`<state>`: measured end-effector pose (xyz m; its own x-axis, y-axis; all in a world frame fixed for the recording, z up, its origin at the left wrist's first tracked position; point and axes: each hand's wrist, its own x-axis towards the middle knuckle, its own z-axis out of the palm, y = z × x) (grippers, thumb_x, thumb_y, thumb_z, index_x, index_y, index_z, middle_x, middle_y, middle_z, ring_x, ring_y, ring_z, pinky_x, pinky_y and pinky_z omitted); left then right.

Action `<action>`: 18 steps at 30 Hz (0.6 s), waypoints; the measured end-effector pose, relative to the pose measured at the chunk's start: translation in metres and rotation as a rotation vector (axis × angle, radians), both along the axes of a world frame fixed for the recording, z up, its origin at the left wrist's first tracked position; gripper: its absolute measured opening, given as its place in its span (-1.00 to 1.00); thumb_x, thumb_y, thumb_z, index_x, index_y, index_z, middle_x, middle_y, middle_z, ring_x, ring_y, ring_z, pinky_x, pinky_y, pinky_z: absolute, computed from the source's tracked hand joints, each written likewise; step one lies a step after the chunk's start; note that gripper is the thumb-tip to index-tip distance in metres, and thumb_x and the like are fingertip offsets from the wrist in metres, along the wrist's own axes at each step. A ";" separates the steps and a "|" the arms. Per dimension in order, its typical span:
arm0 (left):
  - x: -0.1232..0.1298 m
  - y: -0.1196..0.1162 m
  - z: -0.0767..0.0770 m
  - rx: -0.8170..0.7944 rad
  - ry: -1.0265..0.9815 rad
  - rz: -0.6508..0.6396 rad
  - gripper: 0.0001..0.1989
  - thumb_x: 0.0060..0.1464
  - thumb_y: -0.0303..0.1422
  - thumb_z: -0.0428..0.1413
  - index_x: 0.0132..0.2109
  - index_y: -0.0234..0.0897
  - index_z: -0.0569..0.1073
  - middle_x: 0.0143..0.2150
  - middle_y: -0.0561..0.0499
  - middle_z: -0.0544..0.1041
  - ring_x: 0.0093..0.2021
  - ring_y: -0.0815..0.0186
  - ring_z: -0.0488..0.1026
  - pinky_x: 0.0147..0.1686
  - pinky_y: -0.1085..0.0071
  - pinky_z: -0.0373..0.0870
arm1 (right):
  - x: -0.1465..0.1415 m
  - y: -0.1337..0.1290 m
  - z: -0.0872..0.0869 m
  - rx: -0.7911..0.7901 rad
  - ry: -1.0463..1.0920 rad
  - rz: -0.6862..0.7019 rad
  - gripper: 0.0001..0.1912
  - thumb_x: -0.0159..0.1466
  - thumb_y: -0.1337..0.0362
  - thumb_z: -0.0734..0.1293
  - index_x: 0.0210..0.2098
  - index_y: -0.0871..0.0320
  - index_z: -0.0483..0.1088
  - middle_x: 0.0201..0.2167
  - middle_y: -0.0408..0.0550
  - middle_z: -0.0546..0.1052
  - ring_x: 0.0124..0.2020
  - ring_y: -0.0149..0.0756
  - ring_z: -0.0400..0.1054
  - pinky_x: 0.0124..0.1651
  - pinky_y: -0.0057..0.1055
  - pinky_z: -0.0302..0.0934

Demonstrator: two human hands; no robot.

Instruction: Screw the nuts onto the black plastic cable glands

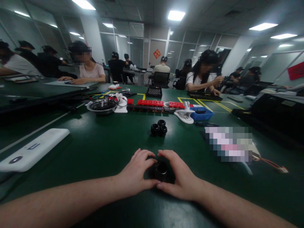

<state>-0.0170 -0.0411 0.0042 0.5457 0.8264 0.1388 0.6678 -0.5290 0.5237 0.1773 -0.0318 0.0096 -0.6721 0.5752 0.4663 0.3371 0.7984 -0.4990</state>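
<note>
A round black ring-shaped part stands on the green table between my hands, its opening facing up. My left hand curves round its left side, with thumb and fingertips at its edge. From the right, my right hand curls round it the same way, and the two thumbs nearly meet in front. Both hands seem to hold the part, though its lower edge is dark and hard to make out. Farther back on the table, three similar black parts sit in a tight cluster.
On the left lies a white power strip. Behind the black cluster are a metal bowl, red blocks, a white clamp and a blue tray. A blurred packet lies right. People sit beyond.
</note>
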 end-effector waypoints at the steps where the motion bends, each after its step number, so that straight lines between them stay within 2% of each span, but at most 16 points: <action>1: 0.000 0.000 0.001 0.005 0.000 0.005 -0.61 -0.15 -0.20 0.17 -0.13 -0.21 0.38 -0.04 -0.06 0.30 0.02 0.11 0.19 0.13 0.01 -0.11 | 0.000 0.000 -0.001 -0.008 -0.005 -0.021 -0.33 0.05 0.16 0.34 0.07 0.17 0.01 -0.09 0.10 0.30 -0.09 -0.13 0.23 -0.07 -0.18 0.18; 3: 0.001 -0.001 0.003 0.014 -0.001 0.012 -0.63 -0.13 -0.21 0.16 -0.13 -0.22 0.39 -0.05 -0.06 0.30 0.01 0.11 0.20 0.12 0.01 -0.08 | 0.000 0.000 -0.001 -0.033 -0.006 -0.032 -0.40 0.07 0.21 0.33 0.04 0.16 0.04 -0.15 0.06 0.33 -0.16 -0.18 0.27 -0.13 -0.23 0.21; 5: 0.001 -0.002 0.004 0.014 -0.001 0.013 -0.63 -0.13 -0.23 0.16 -0.12 -0.22 0.38 -0.05 -0.06 0.30 0.01 0.11 0.20 0.12 0.00 -0.07 | 0.000 0.000 -0.001 -0.048 0.013 0.014 -0.45 0.08 0.31 0.28 0.04 0.16 0.04 -0.14 0.05 0.33 -0.15 -0.22 0.27 -0.12 -0.26 0.21; 9: 0.000 -0.002 0.004 0.015 -0.006 -0.007 -0.60 -0.13 -0.21 0.17 -0.10 -0.20 0.37 -0.03 -0.05 0.29 0.02 0.13 0.19 0.12 0.00 -0.10 | -0.001 0.000 0.004 -0.027 0.050 0.121 -0.35 0.04 0.34 0.25 0.10 0.19 -0.03 -0.03 0.07 0.25 -0.02 -0.17 0.17 0.01 -0.19 0.11; 11: 0.000 -0.001 0.003 0.018 -0.005 -0.008 -0.61 -0.13 -0.19 0.17 -0.11 -0.20 0.38 -0.02 -0.06 0.29 0.03 0.13 0.18 0.13 0.00 -0.11 | -0.002 0.001 0.004 0.002 0.064 0.084 -0.32 0.05 0.26 0.30 0.10 0.19 -0.03 -0.02 0.09 0.23 0.00 -0.12 0.13 0.03 -0.14 0.08; 14: 0.000 -0.001 0.001 0.019 0.000 0.005 -0.61 -0.15 -0.19 0.18 -0.13 -0.20 0.38 -0.03 -0.06 0.29 0.03 0.11 0.19 0.12 -0.01 -0.10 | -0.001 0.002 0.000 0.017 0.066 0.002 -0.33 0.04 0.13 0.35 0.06 0.17 0.03 -0.10 0.08 0.27 -0.10 -0.12 0.19 -0.07 -0.15 0.15; 16: 0.001 -0.001 0.001 0.017 0.007 0.011 -0.62 -0.15 -0.21 0.18 -0.13 -0.20 0.38 -0.03 -0.06 0.29 0.02 0.10 0.19 0.12 -0.02 -0.09 | -0.001 0.003 -0.002 0.009 0.062 -0.025 -0.39 0.05 0.14 0.35 0.02 0.15 0.06 -0.18 0.05 0.31 -0.18 -0.16 0.23 -0.14 -0.18 0.19; 18: 0.001 -0.001 0.001 0.016 0.008 0.015 -0.62 -0.13 -0.23 0.17 -0.11 -0.20 0.38 -0.04 -0.05 0.29 0.02 0.11 0.19 0.12 -0.02 -0.09 | 0.000 0.002 -0.002 -0.011 0.074 0.001 -0.47 0.07 0.25 0.31 0.00 0.15 0.08 -0.20 0.04 0.32 -0.21 -0.19 0.24 -0.17 -0.21 0.21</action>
